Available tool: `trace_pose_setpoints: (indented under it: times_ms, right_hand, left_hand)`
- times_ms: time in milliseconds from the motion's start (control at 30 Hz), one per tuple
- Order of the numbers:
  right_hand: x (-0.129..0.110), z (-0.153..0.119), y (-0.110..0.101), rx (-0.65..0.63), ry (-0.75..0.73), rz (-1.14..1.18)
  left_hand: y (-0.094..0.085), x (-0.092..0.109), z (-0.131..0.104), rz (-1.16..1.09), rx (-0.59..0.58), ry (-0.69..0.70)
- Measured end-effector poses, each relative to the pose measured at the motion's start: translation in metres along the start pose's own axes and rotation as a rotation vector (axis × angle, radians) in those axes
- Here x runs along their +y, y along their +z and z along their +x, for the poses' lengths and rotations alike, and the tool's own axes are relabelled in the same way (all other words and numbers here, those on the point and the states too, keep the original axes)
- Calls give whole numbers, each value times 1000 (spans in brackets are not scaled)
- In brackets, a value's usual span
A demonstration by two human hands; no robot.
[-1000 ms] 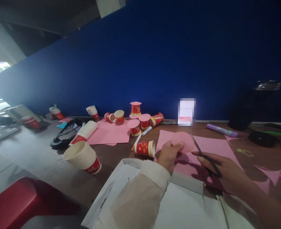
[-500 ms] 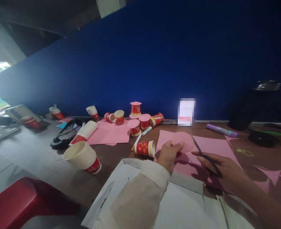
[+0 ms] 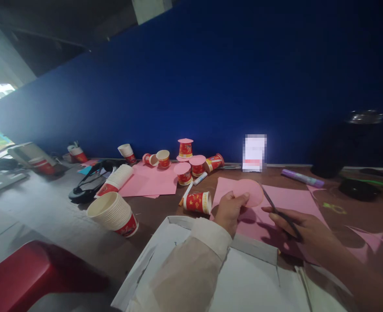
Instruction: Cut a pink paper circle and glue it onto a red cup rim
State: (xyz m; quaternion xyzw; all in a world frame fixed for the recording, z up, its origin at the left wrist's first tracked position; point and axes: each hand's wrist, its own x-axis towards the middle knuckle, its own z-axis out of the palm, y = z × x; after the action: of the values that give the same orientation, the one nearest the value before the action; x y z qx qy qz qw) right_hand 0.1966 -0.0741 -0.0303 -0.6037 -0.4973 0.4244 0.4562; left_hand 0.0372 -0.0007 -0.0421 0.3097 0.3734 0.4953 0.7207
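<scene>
My left hand (image 3: 230, 211) pinches a round pink paper disc (image 3: 251, 193) between thumb and fingers, above a sheet of pink paper (image 3: 293, 200). To its right, my right hand (image 3: 292, 223) is closed on dark scissors (image 3: 271, 203), whose blades point up and left to the disc's right edge. Left of my left hand a red paper cup (image 3: 194, 203) lies on its side. Behind it stand several red cups with pink discs on their ends, one of them (image 3: 185, 148) at the back.
A tall stack of paper cups (image 3: 111, 212) leans at the left. An open white box (image 3: 243, 277) lies below my hands. A purple tube (image 3: 302, 177) and pink scraps (image 3: 362, 240) are at the right. A red stool (image 3: 25, 273) fills the lower left corner.
The pink disc in my left hand has shifted very slightly to the left. My hands and the scissors are otherwise nearly still.
</scene>
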Motion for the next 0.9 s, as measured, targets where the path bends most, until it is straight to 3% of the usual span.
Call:
trace_pose_setpoints:
  times_ms: [233,400,633,767,900]
  right_hand:
    - [-7,-8,9,30,134,218]
    - [-6,-1,2,-86,200,265]
    - [9,9,-9,17,39,-155]
    - [8,7,-6,68,23,-124]
    - [5,2,3,127,39,57]
  left_hand:
    - [-1,-1,1,37,30,17]
    - [-2,-2,2,25,19,15]
    - [-3,-5,3,-18,7,26]
    - [-4,-7,3,-31,7,10]
    - [-4,-8,3,-50,-11,12]
